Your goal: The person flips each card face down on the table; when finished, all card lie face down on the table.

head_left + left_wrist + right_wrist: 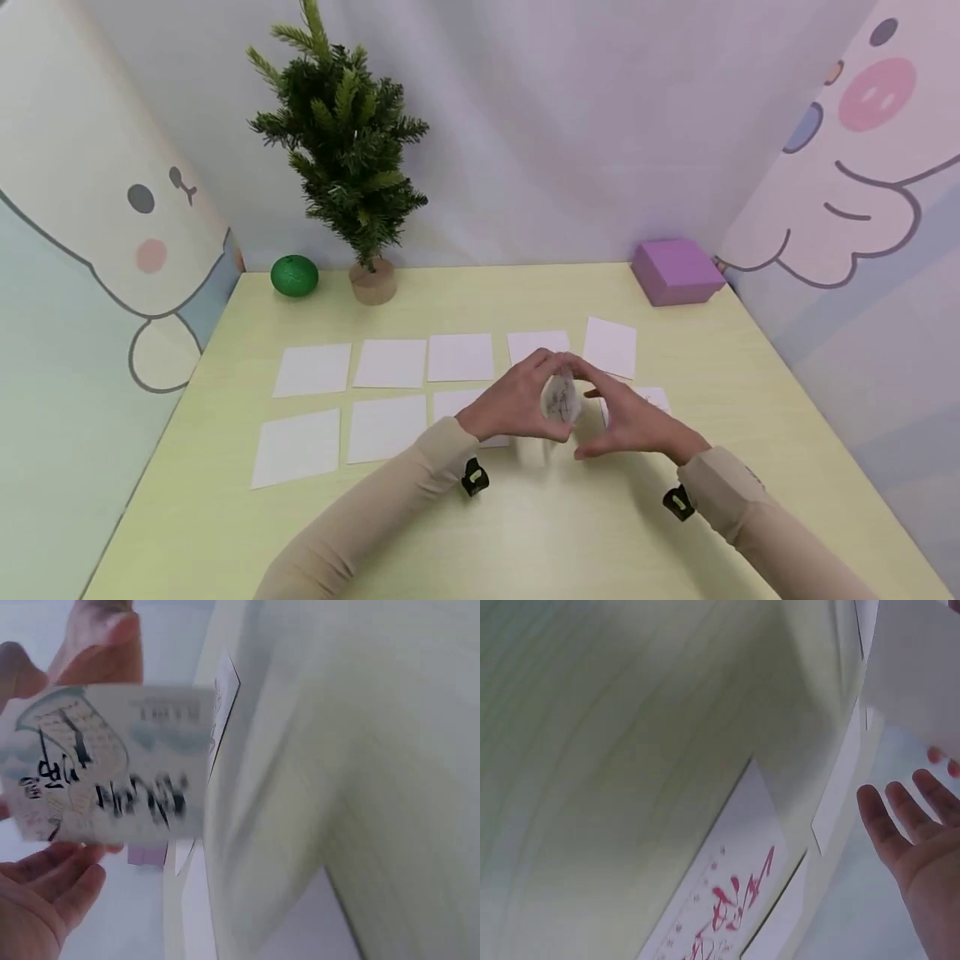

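A pale yellow-green table (225, 533) stands in a corner made of white and pastel walls with cartoon drawings. Over the middle of the table the two hands come close together, and between them stands a printed card (559, 402), lifted on its edge above the surface. The left hand (517, 400) pinches this card with the thumb and fingertips at its upper part. The right hand (633, 421) is just beside the card on the other side, with the fingers straight and relaxed; if they touch the card I cannot tell. In the left wrist view the card (112, 765) shows a picture side with dark drawn letters, but it is blurred. In the right wrist view the blank side of the card (922, 667) is above the open fingers (900, 817), and another card with red marks (727, 900) lies face up on the table. Around the hands, white cards (390, 363) lie face down in two rows; some of them are partly covered by the hands. Farther, at the back edge of the table, there is a small artificial fir tree (345, 142) in a wooden base, a green ball (294, 276) just to its left, and a purple box (677, 271) at the right corner.
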Motion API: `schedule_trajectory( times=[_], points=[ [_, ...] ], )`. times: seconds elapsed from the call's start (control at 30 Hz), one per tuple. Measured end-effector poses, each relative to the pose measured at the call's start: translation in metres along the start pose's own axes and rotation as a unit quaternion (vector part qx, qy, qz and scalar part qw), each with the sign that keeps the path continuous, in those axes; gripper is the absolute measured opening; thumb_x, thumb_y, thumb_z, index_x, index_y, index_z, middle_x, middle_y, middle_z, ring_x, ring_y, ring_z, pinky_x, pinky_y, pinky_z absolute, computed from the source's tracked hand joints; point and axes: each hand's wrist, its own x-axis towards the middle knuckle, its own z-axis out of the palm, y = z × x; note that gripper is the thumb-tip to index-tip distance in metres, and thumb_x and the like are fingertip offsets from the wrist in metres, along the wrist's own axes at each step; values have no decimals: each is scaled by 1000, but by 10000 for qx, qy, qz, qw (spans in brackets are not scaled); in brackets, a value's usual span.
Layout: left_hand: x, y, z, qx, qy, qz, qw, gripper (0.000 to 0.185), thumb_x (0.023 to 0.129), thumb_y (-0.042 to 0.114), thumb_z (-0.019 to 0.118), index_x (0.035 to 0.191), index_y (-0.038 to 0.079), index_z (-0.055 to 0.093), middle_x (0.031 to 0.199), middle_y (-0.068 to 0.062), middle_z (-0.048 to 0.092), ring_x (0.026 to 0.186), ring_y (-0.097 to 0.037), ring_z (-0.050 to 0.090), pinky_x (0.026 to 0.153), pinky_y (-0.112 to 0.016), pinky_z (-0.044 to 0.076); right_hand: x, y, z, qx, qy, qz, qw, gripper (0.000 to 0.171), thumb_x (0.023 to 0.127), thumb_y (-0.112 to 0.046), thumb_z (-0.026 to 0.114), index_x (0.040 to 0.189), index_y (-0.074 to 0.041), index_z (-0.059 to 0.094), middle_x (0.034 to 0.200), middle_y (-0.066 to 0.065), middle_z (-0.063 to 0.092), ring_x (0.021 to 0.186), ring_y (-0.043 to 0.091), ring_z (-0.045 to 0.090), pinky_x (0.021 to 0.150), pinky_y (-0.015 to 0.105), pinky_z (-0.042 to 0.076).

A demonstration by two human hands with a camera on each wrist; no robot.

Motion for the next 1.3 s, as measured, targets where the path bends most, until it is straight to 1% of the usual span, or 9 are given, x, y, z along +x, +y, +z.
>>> schedule_trajectory(
  times=[0.17,0.3,0.43,0.53,0.7,0.83,0.97,1.1,1.3],
  points=[
    [-14,-7,-3,-714,149,-542,9959,64,68,36,84,112,15,42,113,3,52,107,-10,52,91,-26,46,13,0,12,65,201,-615,9979,95,64,-16,89,141,-11,35,140,7,47,126,23,48,97,45,48],
    [-26,-13,-6,141,-61,-841,9963,61,68,46,82,107,17,46,124,0,51,121,-18,47,97,-40,42,14,5,13,-801,118,-679,9944,75,63,-21,90,127,-11,52,134,11,54,122,25,53,98,46,46],
    [-29,-17,-2,1022,-321,-813,9909,59,68,57,78,107,20,54,132,-5,48,130,-25,40,97,-47,39,12,14,10,-1686,-337,-333,9846,70,64,-34,89,124,-16,58,138,12,53,125,31,53,100,50,44],
    [-28,-18,3,1246,-426,-728,9886,57,69,58,75,108,20,57,131,-5,49,130,-23,40,95,-45,39,11,21,12,-1877,-618,-213,9800,68,66,-40,87,125,-17,61,140,10,52,127,32,51,102,49,43],
    [-22,-15,10,1402,-434,-541,9877,58,71,58,75,112,21,59,127,-3,51,126,-20,42,93,-41,39,10,34,17,-1971,-560,-738,9760,66,73,-43,82,127,-13,61,142,9,50,132,32,47,105,49,41],
    [-8,-11,19,1568,-423,-407,9859,62,72,56,75,119,20,57,125,-2,53,122,-20,46,93,-40,41,4,38,5,-1949,-160,-950,9761,69,74,-42,82,132,-12,57,141,13,49,135,40,39,103,58,38],
    [20,-3,40,1795,-716,-363,9805,67,74,56,75,126,20,54,126,-1,56,120,-19,50,93,-38,43,-16,44,-24,-1863,10,-171,9823,69,68,-33,88,127,-13,59,133,15,52,127,36,45,99,57,40],
    [51,7,66,1993,-1224,-515,9709,78,71,61,75,134,21,50,126,2,58,116,-16,52,92,-34,42,-39,55,-46,-1992,-250,748,9768,78,59,-31,92,125,-6,59,126,16,54,118,34,50,96,54,43],
    [83,20,93,2300,-1605,-634,9578,87,64,64,79,133,19,52,109,2,63,98,-14,55,86,-29,43,-57,69,-56,-2125,-437,1251,9681,98,52,-31,95,134,2,51,122,20,51,111,35,49,93,54,45]
  ],
)
